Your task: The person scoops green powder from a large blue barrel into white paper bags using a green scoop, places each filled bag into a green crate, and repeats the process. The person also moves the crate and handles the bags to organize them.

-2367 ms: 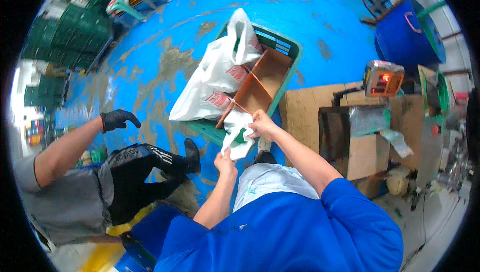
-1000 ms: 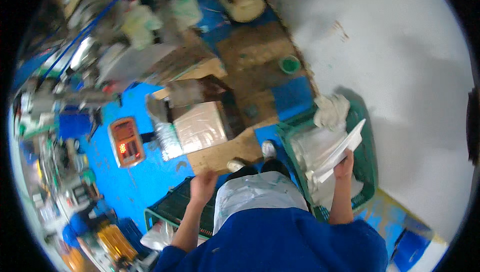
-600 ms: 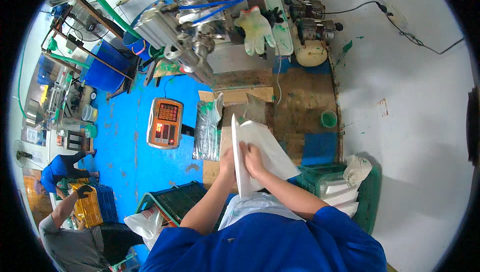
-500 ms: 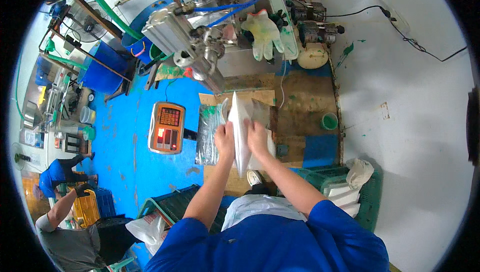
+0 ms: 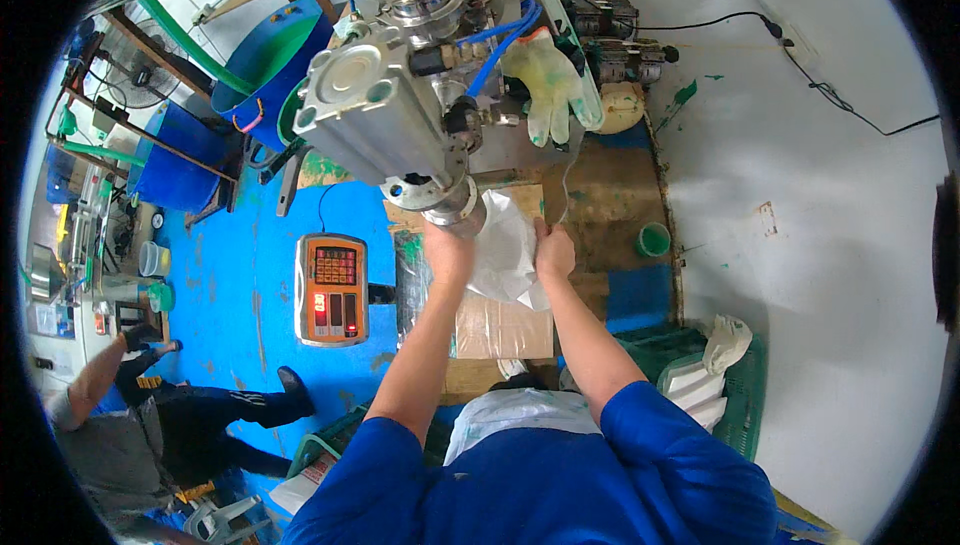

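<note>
A white bag (image 5: 503, 257) hangs open-looking and creased under a metal filling nozzle (image 5: 455, 210). My right hand (image 5: 555, 251) is closed on the bag's right edge. Against its left side is my left hand (image 5: 449, 255), whose fingers are hidden behind the nozzle, so I cannot tell their grip. Whether the nozzle goes into the bag's mouth is also hidden. Below both hands lies a plastic-covered platform (image 5: 500, 333). To the left stands an orange weighing scale (image 5: 331, 290) with a lit display.
The metal cylinder (image 5: 375, 105) of the machine juts out overhead. A stained glove (image 5: 545, 90) hangs beside it. Right are a green cup (image 5: 653, 240) and a green crate (image 5: 742, 400) with white bags. Another person (image 5: 150, 435) and blue tubs (image 5: 185, 160) are at the left.
The white bag has turned from edge-on to showing its broad face, and has gone up under the nozzle. My left hand has moved beneath the nozzle; the right hand has shifted right.
</note>
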Demonstrator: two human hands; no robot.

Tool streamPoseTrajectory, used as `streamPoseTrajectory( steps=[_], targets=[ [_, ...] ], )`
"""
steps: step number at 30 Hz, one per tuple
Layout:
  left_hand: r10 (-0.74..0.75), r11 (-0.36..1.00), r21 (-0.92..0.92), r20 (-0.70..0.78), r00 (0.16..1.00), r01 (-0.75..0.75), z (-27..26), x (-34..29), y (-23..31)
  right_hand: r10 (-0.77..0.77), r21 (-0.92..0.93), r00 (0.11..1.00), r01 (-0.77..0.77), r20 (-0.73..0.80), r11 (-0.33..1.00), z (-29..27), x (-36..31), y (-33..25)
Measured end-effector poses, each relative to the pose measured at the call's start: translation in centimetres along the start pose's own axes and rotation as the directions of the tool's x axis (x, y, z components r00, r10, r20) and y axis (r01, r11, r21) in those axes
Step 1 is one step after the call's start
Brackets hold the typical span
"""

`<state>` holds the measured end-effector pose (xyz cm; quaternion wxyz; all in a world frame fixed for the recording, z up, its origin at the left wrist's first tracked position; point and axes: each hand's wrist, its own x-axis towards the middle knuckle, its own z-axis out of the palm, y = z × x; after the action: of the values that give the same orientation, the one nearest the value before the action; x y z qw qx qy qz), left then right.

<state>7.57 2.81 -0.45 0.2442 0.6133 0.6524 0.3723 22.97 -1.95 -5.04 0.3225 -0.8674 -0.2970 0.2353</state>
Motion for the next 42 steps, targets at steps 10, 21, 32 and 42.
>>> streamPoseTrajectory(
  steps=[10, 21, 32, 42],
  targets=[
    [-0.058, 0.739, 0.484, 0.739, 0.671, -0.469, 5.5, -3.4, -1.7, -0.157, 0.299, 0.983, 0.123, 0.091, 0.946, 0.1, -1.5, 0.6],
    [0.214, 0.975, -0.042, 0.437, 0.873, -0.218, -9.3, -11.2, 0.6, -0.055, 0.49, 0.931, -0.139, 0.36, 0.86, -1.1, -1.7, 0.3],
    [-0.087, 0.975, 0.22, 0.309, 0.947, 0.018, -15.8, -17.3, -8.5, -0.009, 0.554, 0.865, -0.314, 0.502, 0.771, -2.3, -2.8, 1.1],
    [0.008, 0.97, -0.217, -0.425, 0.905, -0.11, -19.5, 0.1, -7.9, -0.014, 0.555, 0.796, -0.409, 0.605, 0.724, -7.7, -3.0, 7.6]
  ],
)
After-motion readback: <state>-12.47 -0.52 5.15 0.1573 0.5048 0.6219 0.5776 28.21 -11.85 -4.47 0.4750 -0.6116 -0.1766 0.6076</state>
